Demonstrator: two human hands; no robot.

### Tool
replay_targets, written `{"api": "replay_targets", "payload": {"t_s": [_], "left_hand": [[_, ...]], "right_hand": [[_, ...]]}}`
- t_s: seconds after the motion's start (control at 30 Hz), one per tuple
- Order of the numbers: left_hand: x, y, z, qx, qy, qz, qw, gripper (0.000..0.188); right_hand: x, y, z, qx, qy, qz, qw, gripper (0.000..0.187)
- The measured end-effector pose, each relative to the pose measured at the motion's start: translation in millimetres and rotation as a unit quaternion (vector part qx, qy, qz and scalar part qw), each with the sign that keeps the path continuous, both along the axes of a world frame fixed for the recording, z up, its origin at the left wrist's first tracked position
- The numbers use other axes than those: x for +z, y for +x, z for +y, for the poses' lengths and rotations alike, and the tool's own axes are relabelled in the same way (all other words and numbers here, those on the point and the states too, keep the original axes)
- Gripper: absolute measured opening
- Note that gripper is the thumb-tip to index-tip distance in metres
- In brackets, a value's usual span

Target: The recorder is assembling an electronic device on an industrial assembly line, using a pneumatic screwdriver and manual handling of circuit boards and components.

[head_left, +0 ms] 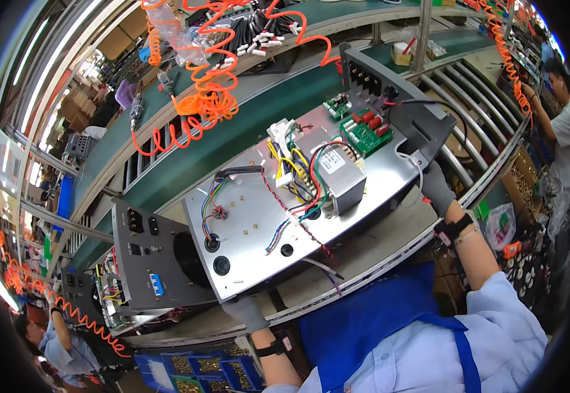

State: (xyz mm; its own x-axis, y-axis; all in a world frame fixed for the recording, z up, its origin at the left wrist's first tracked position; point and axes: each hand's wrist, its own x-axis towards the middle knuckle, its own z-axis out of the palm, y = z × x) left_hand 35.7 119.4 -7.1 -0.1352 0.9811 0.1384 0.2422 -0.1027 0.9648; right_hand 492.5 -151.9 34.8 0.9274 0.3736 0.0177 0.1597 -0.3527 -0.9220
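Observation:
A silver metal chassis plate (252, 229) lies slantwise across the bench in front of me, its right end higher in view. On it sit a transformer (337, 177), a green circuit board (367, 134) with red parts, and bundles of coloured wires. A dark grey panel (403, 98) stands at its far right end. My left hand (246, 313), in a grey glove, grips the near left corner, its fingers partly hidden under the plate. My right hand (439, 188), also gloved, holds the right end beside a loose grey cable.
Close on the left stands another dark grey unit (160, 262) with sockets and a blue switch. A roller conveyor (468, 118) runs at the right. Orange coiled hoses (206, 98) hang over the green belt. Blue bins (200, 367) of small parts sit lower left; people work at both sides.

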Motion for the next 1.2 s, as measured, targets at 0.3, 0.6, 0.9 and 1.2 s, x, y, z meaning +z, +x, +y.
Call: {"api": "replay_targets", "payload": {"t_s": [0.3,0.6,0.9,1.2], "left_hand": [[4,-15,22,-0.05,-0.056,-0.055,0.996,0.039],[3,94,-19,-0.334,-0.154,-0.107,0.924,0.042],[35,183,-141,-0.556,-0.244,-0.003,0.794,0.038],[25,169,-211,-0.587,-0.369,0.094,0.715,0.033]], "right_hand": [[-36,-41,-25,-0.009,0.137,0.032,0.99,0.038],[-5,-81,-11,-0.012,-0.029,0.009,0.999,0.056],[-21,-107,-235,-0.215,-0.119,-0.126,0.961,0.042],[-114,-189,-592,-0.591,-0.378,0.298,0.647,0.032]]}}
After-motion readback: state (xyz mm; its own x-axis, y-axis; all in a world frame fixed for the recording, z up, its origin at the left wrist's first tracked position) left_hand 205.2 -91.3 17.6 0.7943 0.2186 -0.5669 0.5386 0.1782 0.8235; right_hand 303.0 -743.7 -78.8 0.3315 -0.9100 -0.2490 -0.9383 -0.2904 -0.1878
